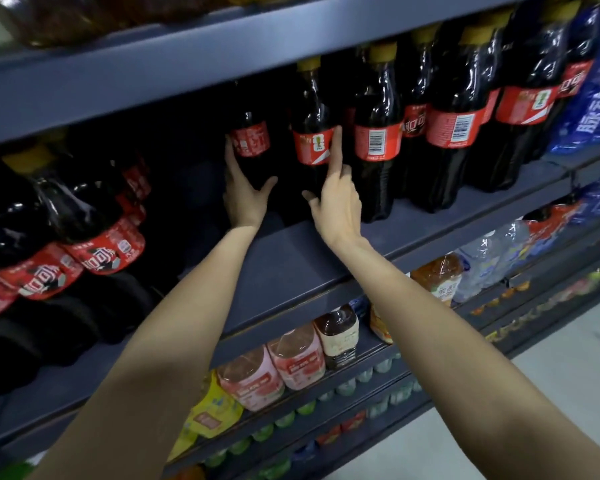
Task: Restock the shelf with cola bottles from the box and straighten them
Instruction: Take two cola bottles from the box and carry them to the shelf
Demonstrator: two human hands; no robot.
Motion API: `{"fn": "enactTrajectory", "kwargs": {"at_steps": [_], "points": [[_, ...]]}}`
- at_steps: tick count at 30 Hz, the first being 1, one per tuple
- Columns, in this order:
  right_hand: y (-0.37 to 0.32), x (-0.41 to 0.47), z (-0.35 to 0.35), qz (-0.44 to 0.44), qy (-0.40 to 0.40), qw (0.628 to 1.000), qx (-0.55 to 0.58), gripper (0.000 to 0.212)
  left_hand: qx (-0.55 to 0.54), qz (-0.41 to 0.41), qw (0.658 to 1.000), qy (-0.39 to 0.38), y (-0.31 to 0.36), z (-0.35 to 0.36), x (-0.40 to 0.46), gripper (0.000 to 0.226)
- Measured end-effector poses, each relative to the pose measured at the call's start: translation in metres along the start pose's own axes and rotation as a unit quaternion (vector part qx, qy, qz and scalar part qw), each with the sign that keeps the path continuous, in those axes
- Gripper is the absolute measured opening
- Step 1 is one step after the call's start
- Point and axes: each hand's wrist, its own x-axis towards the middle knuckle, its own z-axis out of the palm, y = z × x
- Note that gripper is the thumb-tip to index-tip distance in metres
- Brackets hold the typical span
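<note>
Gripping a shadowed cola bottle (249, 147), left hand (243, 199); right hand (336, 202) fingers (336, 147) straight against its neighbour (314, 140).

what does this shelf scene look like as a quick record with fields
left hand: fingers and thumb around the lower body of a cola bottle set back on the shelf
right hand: index finger raised along the red label of the next cola bottle
row to the right: cola bottles upright, yellow caps
box: not in view
shelf below: pink-labelled bottles
</note>
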Motion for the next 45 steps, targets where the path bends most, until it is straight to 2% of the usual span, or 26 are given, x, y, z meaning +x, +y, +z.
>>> {"fn": "enactTrajectory", "kwargs": {"at_steps": [3,8,12,16,19,22,25,27,29,31,33,35,37,40,43,45], "points": [[-0.005,0.011,0.007,0.017,0.002,0.999,0.027,0.103,-0.034,-0.003,0.999,-0.003,0.005,0.011,0.008,0.098],[-0.007,0.012,0.008,0.02,-0.016,0.999,0.028,0.101,-0.047,-0.025,0.998,-0.016,0.012,0.02,0.009,0.095],[-0.01,0.0,-0.014,-0.006,-0.072,0.997,0.034,0.097,0.016,-0.08,0.992,-0.092,0.029,0.015,-0.004,0.096],[-0.002,-0.025,-0.059,-0.063,-0.109,0.991,0.048,0.079,0.071,-0.124,0.977,-0.158,0.059,-0.014,-0.037,0.084],[0.021,-0.053,-0.103,-0.108,-0.105,0.987,0.047,0.062,0.07,-0.087,0.984,-0.136,0.091,-0.034,-0.085,0.062],[0.06,-0.086,-0.149,-0.162,-0.036,0.986,0.018,0.042,0.04,-0.036,0.993,-0.11,0.132,-0.036,-0.146,0.039],[0.114,-0.125,-0.198,-0.181,0.038,0.983,-0.008,0.026,-0.004,0.026,0.991,-0.128,0.174,-0.022,-0.212,0.028],[0.164,-0.161,-0.24,-0.166,0.055,0.984,-0.037,0.02,-0.034,0.08,0.984,-0.157,0.203,0.002,-0.265,0.025],[0.218,-0.203,-0.285,-0.126,0.036,0.99,-0.059,0.019,-0.067,0.095,0.975,-0.19,0.226,0.034,-0.322,0.024],[0.268,-0.25,-0.331,-0.052,0.004,0.996,-0.078,0.021,-0.097,0.052,0.962,-0.248,0.245,0.076,-0.38,0.028],[0.314,-0.296,-0.377,0.059,-0.026,0.993,-0.099,0.027,-0.117,-0.024,0.937,-0.329,0.254,0.126,-0.435,0.034],[0.357,-0.34,-0.418,0.199,-0.047,0.972,-0.115,0.031,-0.094,-0.058,0.897,-0.428,0.257,0.178,-0.486,0.037],[0.397,-0.38,-0.458,0.338,-0.055,0.933,-0.11,0.037,-0.057,-0.08,0.849,-0.519,0.264,0.226,-0.53,0.035],[0.451,-0.432,-0.516,0.497,-0.064,0.861,-0.087,0.047,-0.013,-0.129,0.78,-0.612,0.283,0.289,-0.584,0.03],[0.498,-0.482,-0.57,0.616,-0.044,0.784,-0.057,0.054,0.019,-0.157,0.704,-0.692,0.314,0.345,-0.629,0.028],[0.526,-0.51,-0.602,0.673,-0.008,0.738,-0.037,0.056,0.043,-0.137,0.672,-0.726,0.337,0.384,-0.658,0.029]]}}
